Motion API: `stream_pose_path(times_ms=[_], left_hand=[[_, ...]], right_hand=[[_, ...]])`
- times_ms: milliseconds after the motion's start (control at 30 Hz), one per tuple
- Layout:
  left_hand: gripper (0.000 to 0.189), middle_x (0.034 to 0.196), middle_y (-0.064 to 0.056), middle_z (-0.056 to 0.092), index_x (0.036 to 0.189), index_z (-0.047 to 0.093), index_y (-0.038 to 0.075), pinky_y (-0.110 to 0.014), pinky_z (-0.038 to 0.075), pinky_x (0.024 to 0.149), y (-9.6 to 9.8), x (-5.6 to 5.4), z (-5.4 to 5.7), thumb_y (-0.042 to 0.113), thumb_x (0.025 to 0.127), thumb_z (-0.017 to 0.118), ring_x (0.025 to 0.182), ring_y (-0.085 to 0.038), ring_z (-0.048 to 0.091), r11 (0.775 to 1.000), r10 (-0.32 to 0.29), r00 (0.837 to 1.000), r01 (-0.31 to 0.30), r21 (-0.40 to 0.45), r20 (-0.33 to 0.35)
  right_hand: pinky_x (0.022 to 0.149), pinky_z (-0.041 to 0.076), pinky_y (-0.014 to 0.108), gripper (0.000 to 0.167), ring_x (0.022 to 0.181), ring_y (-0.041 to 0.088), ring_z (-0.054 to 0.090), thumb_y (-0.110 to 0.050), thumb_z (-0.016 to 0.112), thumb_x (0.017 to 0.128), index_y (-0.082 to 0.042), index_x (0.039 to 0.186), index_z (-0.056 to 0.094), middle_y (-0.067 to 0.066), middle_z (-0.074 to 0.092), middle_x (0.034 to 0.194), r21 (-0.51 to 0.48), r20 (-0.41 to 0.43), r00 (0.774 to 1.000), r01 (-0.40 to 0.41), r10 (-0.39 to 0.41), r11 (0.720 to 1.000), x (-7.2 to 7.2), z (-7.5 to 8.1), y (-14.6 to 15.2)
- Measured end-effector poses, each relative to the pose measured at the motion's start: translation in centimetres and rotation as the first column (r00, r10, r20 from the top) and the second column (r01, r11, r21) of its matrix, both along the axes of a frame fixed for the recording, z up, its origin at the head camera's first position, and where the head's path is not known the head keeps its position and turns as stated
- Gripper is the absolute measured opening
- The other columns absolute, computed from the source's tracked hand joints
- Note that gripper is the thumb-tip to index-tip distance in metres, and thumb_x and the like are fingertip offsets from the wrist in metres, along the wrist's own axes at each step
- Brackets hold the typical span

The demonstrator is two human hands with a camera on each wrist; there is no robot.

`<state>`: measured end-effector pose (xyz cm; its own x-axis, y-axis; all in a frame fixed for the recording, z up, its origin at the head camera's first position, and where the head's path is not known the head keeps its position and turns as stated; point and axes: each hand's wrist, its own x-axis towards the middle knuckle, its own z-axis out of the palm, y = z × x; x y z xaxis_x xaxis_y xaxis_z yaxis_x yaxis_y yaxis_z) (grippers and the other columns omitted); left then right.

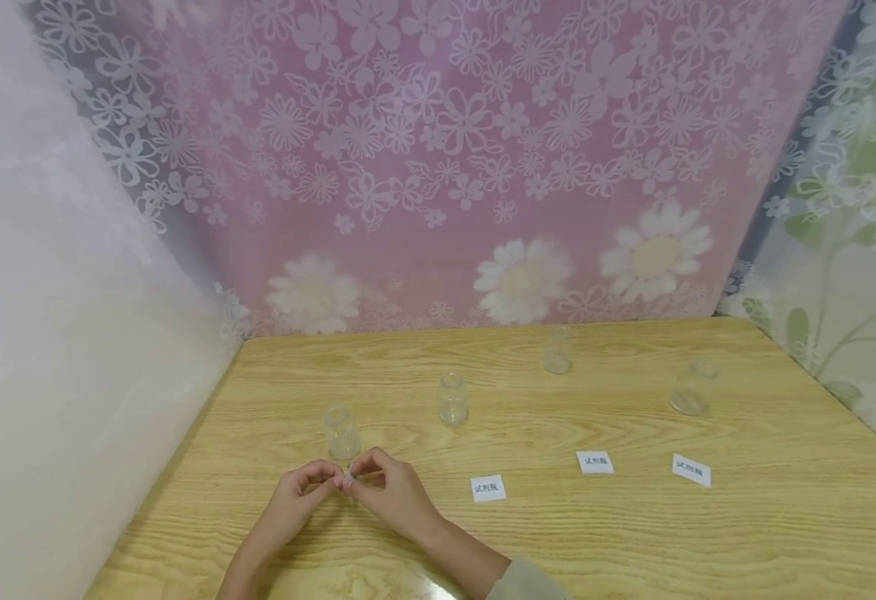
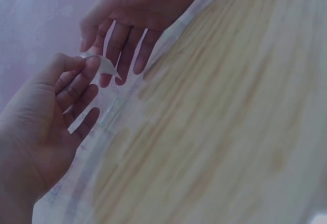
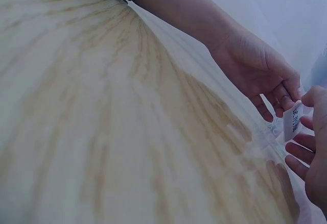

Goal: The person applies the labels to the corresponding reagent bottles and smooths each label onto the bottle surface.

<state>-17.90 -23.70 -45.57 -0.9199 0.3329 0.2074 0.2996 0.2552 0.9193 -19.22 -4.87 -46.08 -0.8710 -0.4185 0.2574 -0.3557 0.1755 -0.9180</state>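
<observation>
In the head view my left hand (image 1: 292,503) and right hand (image 1: 400,497) meet fingertip to fingertip low over the table, left of centre. Between them they pinch a small white label (image 3: 293,122), its dark printed characters showing in the right wrist view. Seen from the left wrist, the label (image 2: 108,67) is bent, one corner curling away from the thumb and forefinger of the left hand. The other fingers of both hands are loosely spread. Just beyond the fingertips stands a clear glass bottle (image 1: 342,439).
Three more clear glass bottles stand farther off: one near the middle (image 1: 453,403), one by the back edge (image 1: 557,354), one at the right (image 1: 693,392). Three printed white labels lie in front of them: the left label (image 1: 488,493), middle label (image 1: 595,467) and right label (image 1: 692,478).
</observation>
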Motion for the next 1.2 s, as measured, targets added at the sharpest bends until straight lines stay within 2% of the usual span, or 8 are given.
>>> stream_pose_path(times_ms=[233,400,533,633,767,867,1000,1200], left_hand=[[0.017,0.091,-0.007,0.061,0.098,0.059,-0.004,-0.058,0.036,0.088,0.0,0.1,0.0,0.010,0.095,0.050,0.093,-0.014,0.053,1.000,0.014,1.000,-0.014,0.001,0.001],[0.016,0.089,-0.008,0.061,0.097,0.059,-0.004,-0.058,0.036,0.088,-0.1,0.2,0.0,0.009,0.095,0.050,0.092,-0.013,0.054,1.000,0.002,1.000,-0.002,0.004,-0.011],[0.017,0.090,-0.009,0.061,0.098,0.058,-0.005,-0.058,0.036,0.088,-0.1,0.2,-0.1,0.009,0.095,0.049,0.091,-0.014,0.055,1.000,-0.003,1.000,0.003,0.004,0.001],[0.018,0.090,-0.008,0.060,0.098,0.058,-0.005,-0.057,0.036,0.089,-0.1,0.2,0.0,0.010,0.095,0.049,0.091,-0.015,0.054,1.000,-0.001,1.000,0.001,0.009,0.017],[0.018,0.089,-0.008,0.060,0.098,0.058,-0.006,-0.055,0.037,0.089,0.0,0.2,0.1,0.010,0.095,0.049,0.090,-0.016,0.054,1.000,0.018,1.000,-0.018,0.007,0.017],[0.017,0.088,-0.008,0.061,0.097,0.058,-0.005,-0.046,0.040,0.089,0.1,0.1,0.1,0.010,0.095,0.051,0.089,-0.016,0.055,0.998,0.062,0.998,-0.062,0.000,0.025],[0.015,0.088,-0.007,0.062,0.095,0.058,-0.004,-0.034,0.043,0.084,0.3,0.0,0.0,0.009,0.093,0.053,0.087,-0.016,0.057,0.990,0.144,0.988,-0.144,-0.010,0.051],[0.013,0.085,-0.006,0.063,0.094,0.059,-0.002,-0.042,0.042,0.086,0.4,0.0,0.0,0.010,0.092,0.055,0.086,-0.019,0.057,0.968,0.250,0.963,-0.250,-0.013,0.103]], right_hand=[[0.078,0.049,0.031,0.013,0.097,0.020,0.059,-0.025,0.059,0.090,-0.013,0.093,0.060,0.003,0.061,0.111,-0.029,-0.048,0.999,0.002,-0.003,1.000,0.1,0.1,-0.1],[0.083,0.046,0.029,0.008,0.104,0.017,0.053,-0.019,0.058,0.090,-0.012,0.088,0.061,0.000,0.059,0.109,-0.020,-0.109,0.994,0.013,-0.015,1.000,0.1,0.1,-0.2],[0.081,0.047,0.026,0.007,0.102,0.018,0.053,-0.014,0.058,0.091,-0.009,0.086,0.060,0.002,0.058,0.109,-0.022,-0.108,0.994,0.004,-0.007,1.000,0.2,0.1,-0.2],[0.079,0.047,0.026,0.005,0.098,0.023,0.055,-0.008,0.057,0.090,-0.005,0.086,0.058,0.008,0.057,0.109,-0.031,-0.093,0.996,0.002,-0.005,1.000,0.5,0.7,-0.1],[0.078,0.048,0.026,0.005,0.095,0.028,0.056,-0.001,0.055,0.089,0.001,0.085,0.056,0.015,0.057,0.106,-0.043,-0.090,0.996,0.010,-0.014,0.999,1.5,2.7,0.2],[0.077,0.048,0.027,0.005,0.094,0.029,0.056,0.000,0.054,0.088,0.004,0.085,0.055,0.018,0.057,0.104,-0.056,-0.089,0.996,0.018,-0.023,0.998,2.0,3.7,0.4],[0.076,0.049,0.028,0.005,0.094,0.026,0.056,-0.002,0.055,0.088,0.002,0.085,0.055,0.016,0.057,0.104,-0.069,-0.089,0.995,0.031,-0.037,0.997,1.3,2.6,0.1],[0.076,0.048,0.026,0.004,0.096,0.020,0.055,-0.005,0.058,0.088,-0.008,0.086,0.056,0.008,0.058,0.106,-0.062,-0.078,0.996,0.042,-0.046,0.997,0.1,0.4,-0.2]])
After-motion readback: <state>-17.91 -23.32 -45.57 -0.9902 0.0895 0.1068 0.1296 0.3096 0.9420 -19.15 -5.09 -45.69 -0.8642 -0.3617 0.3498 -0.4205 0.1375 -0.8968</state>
